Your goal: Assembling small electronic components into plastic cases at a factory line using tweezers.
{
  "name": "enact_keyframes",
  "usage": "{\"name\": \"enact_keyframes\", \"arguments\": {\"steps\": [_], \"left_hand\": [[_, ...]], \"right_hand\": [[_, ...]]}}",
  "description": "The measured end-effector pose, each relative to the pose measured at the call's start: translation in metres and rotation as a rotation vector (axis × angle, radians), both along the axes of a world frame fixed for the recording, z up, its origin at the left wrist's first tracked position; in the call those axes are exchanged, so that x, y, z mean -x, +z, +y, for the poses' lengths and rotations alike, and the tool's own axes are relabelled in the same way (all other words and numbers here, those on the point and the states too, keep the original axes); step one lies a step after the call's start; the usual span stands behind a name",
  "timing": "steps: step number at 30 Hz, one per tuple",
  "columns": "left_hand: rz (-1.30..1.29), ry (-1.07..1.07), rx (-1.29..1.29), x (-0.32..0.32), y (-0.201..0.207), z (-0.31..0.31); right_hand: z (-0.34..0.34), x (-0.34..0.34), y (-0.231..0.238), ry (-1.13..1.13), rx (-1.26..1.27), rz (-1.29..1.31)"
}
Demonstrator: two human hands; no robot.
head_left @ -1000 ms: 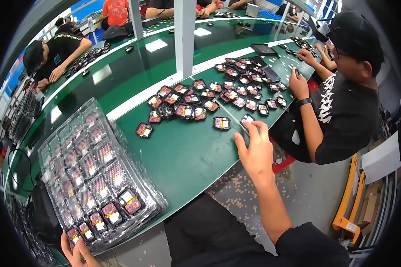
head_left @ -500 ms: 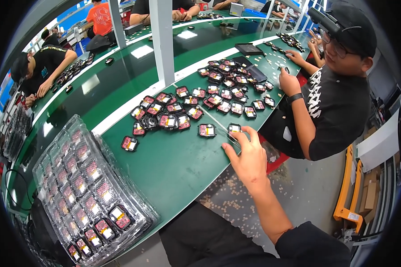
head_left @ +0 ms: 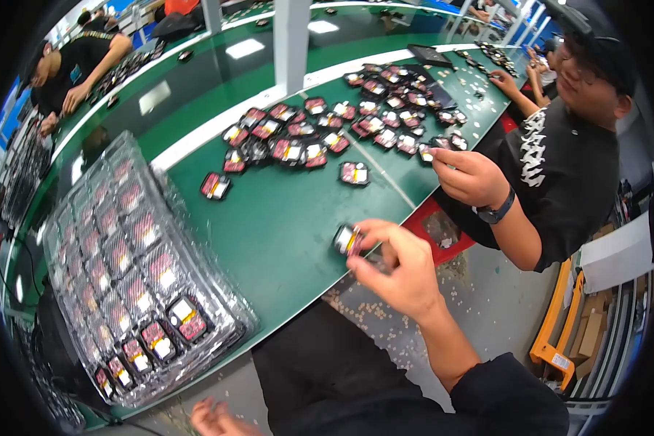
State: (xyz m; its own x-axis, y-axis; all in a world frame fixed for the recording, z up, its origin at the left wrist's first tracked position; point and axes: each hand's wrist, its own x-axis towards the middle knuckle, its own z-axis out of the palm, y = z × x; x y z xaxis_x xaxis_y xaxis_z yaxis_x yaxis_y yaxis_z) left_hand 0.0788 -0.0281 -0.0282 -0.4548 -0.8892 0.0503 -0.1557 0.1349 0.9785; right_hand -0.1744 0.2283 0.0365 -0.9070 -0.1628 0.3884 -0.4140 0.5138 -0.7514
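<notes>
My right hand [head_left: 403, 269] is closed, pinching a small black-rimmed electronic module [head_left: 347, 240] between thumb and fingers, just above the green table near its front edge. The module has a silver-white part, a yellow strip and a red-pink area. Low in the view, my left hand [head_left: 221, 418] is blurred, its fingers loosely apart with nothing visible in them. To the left lies a stack of clear plastic blister trays [head_left: 87, 240]; several like modules [head_left: 156, 341] sit in the pockets along its near edge. A single module [head_left: 354, 173] lies beyond my right hand.
A loose pile of modules [head_left: 287, 150] spreads across the green table [head_left: 283, 232], with one module [head_left: 215, 186] nearer the trays. At right, a co-worker's hand [head_left: 472, 178] reaches to the pile. A white post [head_left: 291, 51] rises at the table's far side. Other people work beyond.
My right hand has picked up the module by the table edge and drawn it nearer and left. My left hand has come into view below. The co-worker's hand has moved to the pile.
</notes>
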Motion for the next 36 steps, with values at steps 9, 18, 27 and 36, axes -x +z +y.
{"name": "enact_keyframes", "arguments": {"steps": [9, 18, 27, 36], "left_hand": [[0.443, -0.772, -0.721, 0.068, 0.03, 0.046], [0.279, -0.701, -0.686, 0.072, 0.028, 0.037], [0.357, -0.641, -0.802, 0.073, 0.031, 0.041], [0.375, -0.703, -0.819, 0.069, 0.027, 0.04]], "right_hand": [[-0.048, -0.075, -0.005, 0.613, 0.278, -0.307], [-0.056, -0.085, -0.017, 0.633, 0.215, -0.21], [-0.055, -0.083, -0.028, 0.435, -0.069, 0.188], [-0.053, -0.083, -0.029, 0.419, -0.063, 0.223]]}}
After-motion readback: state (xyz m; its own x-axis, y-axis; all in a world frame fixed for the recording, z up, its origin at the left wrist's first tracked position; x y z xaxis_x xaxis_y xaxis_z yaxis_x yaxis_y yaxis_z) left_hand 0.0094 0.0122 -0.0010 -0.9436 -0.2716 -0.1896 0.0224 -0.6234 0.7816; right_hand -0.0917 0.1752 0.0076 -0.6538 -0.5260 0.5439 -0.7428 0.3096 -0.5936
